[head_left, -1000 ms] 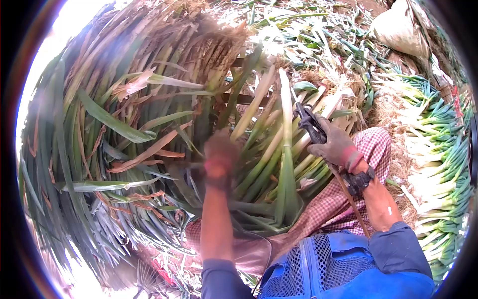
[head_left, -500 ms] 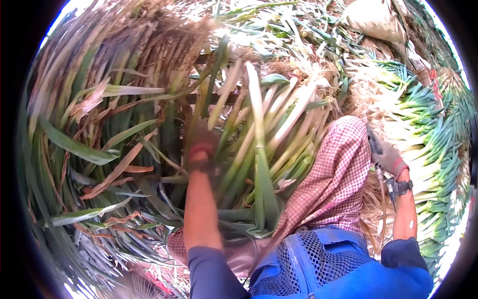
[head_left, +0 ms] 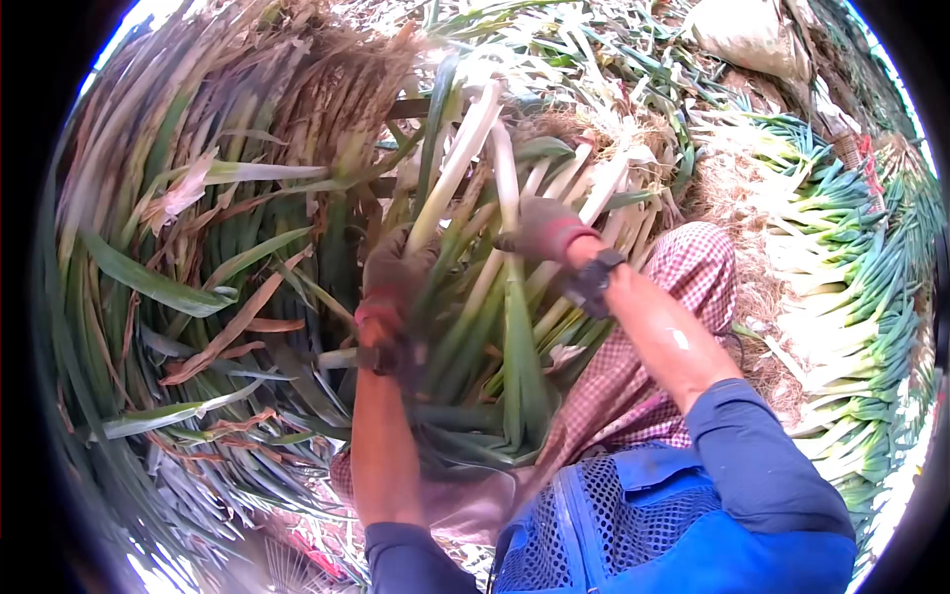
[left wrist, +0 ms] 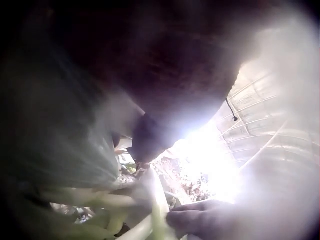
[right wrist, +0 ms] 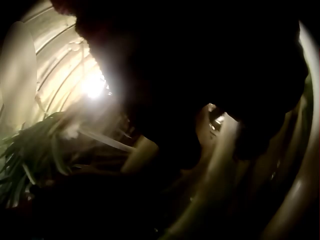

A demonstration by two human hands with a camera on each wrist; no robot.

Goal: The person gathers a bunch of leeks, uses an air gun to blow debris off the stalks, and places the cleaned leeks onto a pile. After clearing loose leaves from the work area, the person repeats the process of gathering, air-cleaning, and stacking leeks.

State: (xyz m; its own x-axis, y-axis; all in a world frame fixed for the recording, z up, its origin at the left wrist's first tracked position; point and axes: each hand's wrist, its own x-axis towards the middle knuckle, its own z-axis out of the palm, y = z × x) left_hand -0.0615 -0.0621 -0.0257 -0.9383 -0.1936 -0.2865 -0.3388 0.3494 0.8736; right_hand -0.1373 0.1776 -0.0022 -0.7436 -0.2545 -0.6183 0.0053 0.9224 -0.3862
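Note:
My gloved left hand (head_left: 396,267) grips a long green onion (head_left: 457,163) in the head view, its white root end tilted up and to the right. To the right, my gloved right hand (head_left: 544,230) reaches across a second onion stalk (head_left: 505,163), fingertips pointing left and overlapping it. The right wrist view shows the right hand (right wrist: 200,85) as a dark shape, fingers spread apart, with a pale stalk (right wrist: 220,150) below them. A white stalk (left wrist: 157,200) shows beside a finger in the left wrist view.
A large heap of untrimmed onions (head_left: 198,267) stands on the left. More onions lie across the lap by the checked trouser knee (head_left: 693,267). Cleaned onions (head_left: 841,327) are stacked in a row on the right. Behind are leaf scraps (head_left: 594,59) and a pale sack (head_left: 742,35).
The right hand, holding a black air gun with a hose, went down beside the right knee; it has come back over the onions without it. The left hand's onion is raised a little.

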